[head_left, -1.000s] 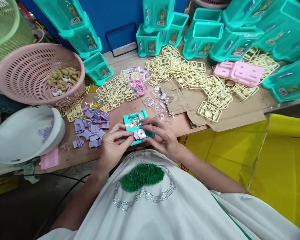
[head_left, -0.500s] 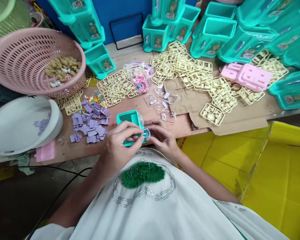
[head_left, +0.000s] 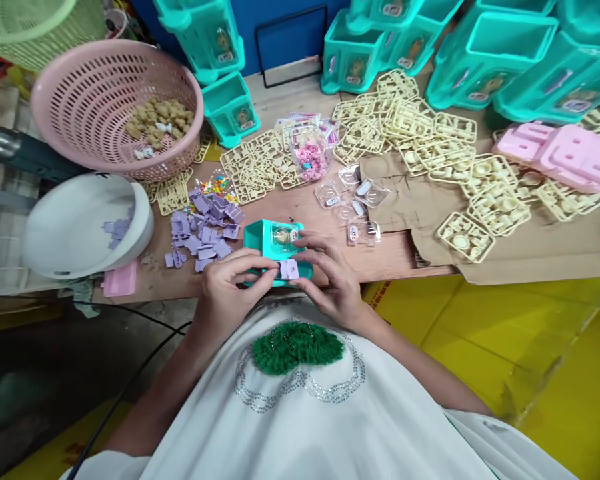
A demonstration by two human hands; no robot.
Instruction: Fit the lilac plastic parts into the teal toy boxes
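In front of my body a teal plastic box (head_left: 260,235) lies on the table edge, its clear window with a small tan figure turned upward. A small lilac plastic part (head_left: 289,269) is over the box's near side. My left hand (head_left: 235,277) pinches this part at its left edge between thumb and fingers. My right hand (head_left: 330,277) is spread around the right end of the box, fingertips by the window and thumb low near the lilac part. Whether the right fingers press on the box is hard to see. Left of the box lies a pile of similar lilac parts (head_left: 207,230).
A pink basket (head_left: 80,100) of tan figures and a white bowl (head_left: 80,220) stand at left. Cream part frames (head_left: 260,167), clear plastic covers (head_left: 353,200) and cardboard (head_left: 430,233) spread across the table. Teal boxes (head_left: 350,53) stack behind; a pink piece (head_left: 560,157) lies right.
The lilac part has turned, now showing its flat face over the box. The box's window side has come into view, and my right fingers have spread. The whole view has shifted.
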